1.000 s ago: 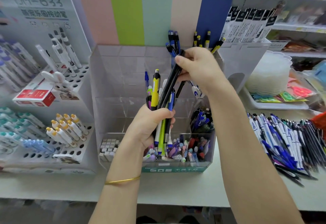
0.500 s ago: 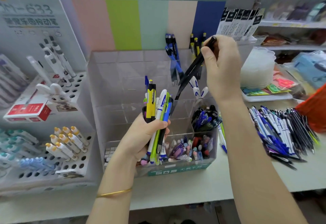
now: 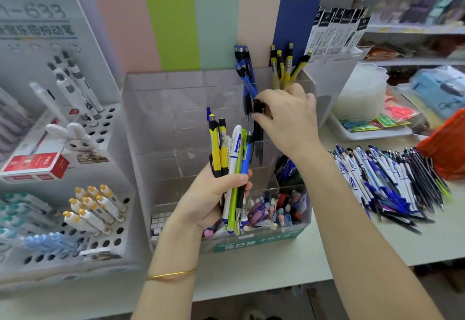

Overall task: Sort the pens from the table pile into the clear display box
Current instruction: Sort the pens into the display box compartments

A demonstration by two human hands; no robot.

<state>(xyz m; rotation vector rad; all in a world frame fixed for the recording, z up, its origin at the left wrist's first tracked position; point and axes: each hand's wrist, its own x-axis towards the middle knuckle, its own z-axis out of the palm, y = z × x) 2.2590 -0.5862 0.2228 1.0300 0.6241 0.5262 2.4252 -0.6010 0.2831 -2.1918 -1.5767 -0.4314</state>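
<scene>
The left hand grips a mixed bunch of pens upright as ready stock, while the right hand pinches black pens tip-down in a right-side slot of the clear box, seemingly grouping like kinds; the pile lies to its right.

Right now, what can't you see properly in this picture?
Head view:
- How many black pens the right hand grips: the hand covers their tops.
- Middle of the pen bundle: the left hand wraps it.
- The orange thing: cut by the right edge.
- Print on the packets: too blurred.

Pastel striped backboard behind a white counter; stocked shelves at right.
</scene>
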